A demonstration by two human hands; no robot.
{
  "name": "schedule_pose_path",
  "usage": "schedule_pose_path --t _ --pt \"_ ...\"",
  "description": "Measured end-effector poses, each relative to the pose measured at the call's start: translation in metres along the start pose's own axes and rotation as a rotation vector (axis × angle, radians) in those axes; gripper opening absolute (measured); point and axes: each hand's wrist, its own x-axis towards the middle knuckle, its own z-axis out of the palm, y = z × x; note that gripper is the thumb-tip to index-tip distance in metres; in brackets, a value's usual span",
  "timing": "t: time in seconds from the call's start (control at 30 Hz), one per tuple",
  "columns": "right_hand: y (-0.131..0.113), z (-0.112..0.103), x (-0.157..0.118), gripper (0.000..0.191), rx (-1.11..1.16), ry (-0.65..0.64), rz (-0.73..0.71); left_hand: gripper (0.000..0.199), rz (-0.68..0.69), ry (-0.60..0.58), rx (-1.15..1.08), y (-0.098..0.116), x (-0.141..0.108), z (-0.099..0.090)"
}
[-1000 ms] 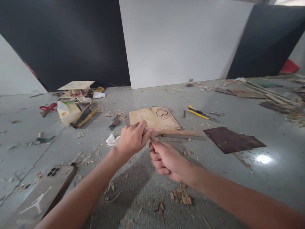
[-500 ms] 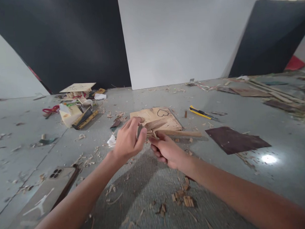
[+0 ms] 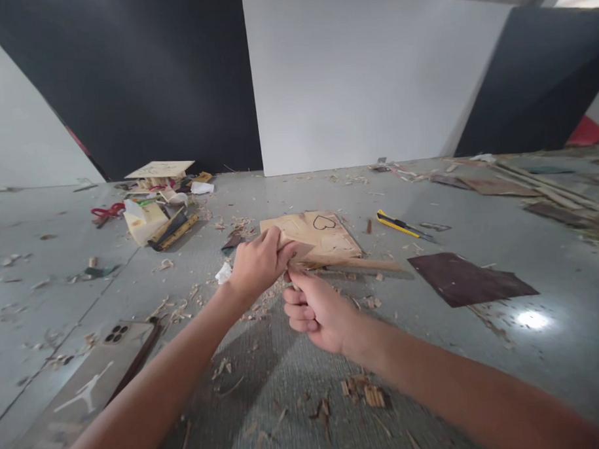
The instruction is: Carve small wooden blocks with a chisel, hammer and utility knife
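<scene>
Found left hand (image 3: 255,262) changed since the earlier frame from loosely spread fingers to a closed pinch on a pale wood piece (image 3: 303,248); found right hand (image 3: 317,309) drawn slightly lower and nearer, to just below the left. Noted right fingers curled tight, apparently around a thin handle (image 3: 296,286), mostly hidden; cannot tell its full shape. Located wood piece between left thumb and fingers, overlapping in view the near edge of a board (image 3: 302,224) with a heart outline. Recorded a stick (image 3: 374,264) beside the board, with a yellow cutter (image 3: 398,224) and a dark sheet (image 3: 471,277) farther right
</scene>
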Motion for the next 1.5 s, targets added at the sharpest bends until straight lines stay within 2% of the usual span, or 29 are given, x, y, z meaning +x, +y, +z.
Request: schedule_pose_path --t 0.17,0.33,0.53,0.67,0.8,0.93,1.07,1.2,1.5 --pt "-0.001 0.007 -0.005 0.033 0.016 0.002 0.015 0.039 0.002 0.028 -0.038 -0.009 0.004 0.000" --pt "0.001 0.006 -0.007 0.031 0.002 -0.004 0.018 0.036 0.005 0.029 -0.112 -0.015 0.003 0.000" --pt "-0.004 -0.019 0.011 0.030 -0.074 0.064 0.025 0.028 0.051 -0.057 -0.247 -0.023 -0.007 -0.002" --pt "-0.006 -0.028 0.019 0.027 -0.153 0.096 -0.056 0.026 0.102 0.000 -0.315 -0.019 -0.011 -0.011" --pt "-0.002 -0.020 0.012 0.020 -0.253 0.029 -0.106 0.033 0.191 0.081 -0.215 -0.004 -0.009 -0.018" --pt "0.000 -0.011 0.003 0.019 -0.286 0.020 -0.080 0.024 0.194 0.036 -0.085 0.004 -0.008 -0.016" --pt "-0.003 -0.006 0.001 0.031 -0.194 0.015 -0.069 0.034 0.156 0.052 0.025 0.000 -0.006 -0.011" --pt "-0.008 0.002 -0.001 0.034 -0.068 0.032 -0.046 0.037 0.145 0.108 0.102 -0.006 -0.002 -0.008" --pt "-0.009 0.010 -0.009 0.031 0.003 0.065 -0.035 0.043 0.034 0.031 0.070 -0.006 0.006 -0.016"
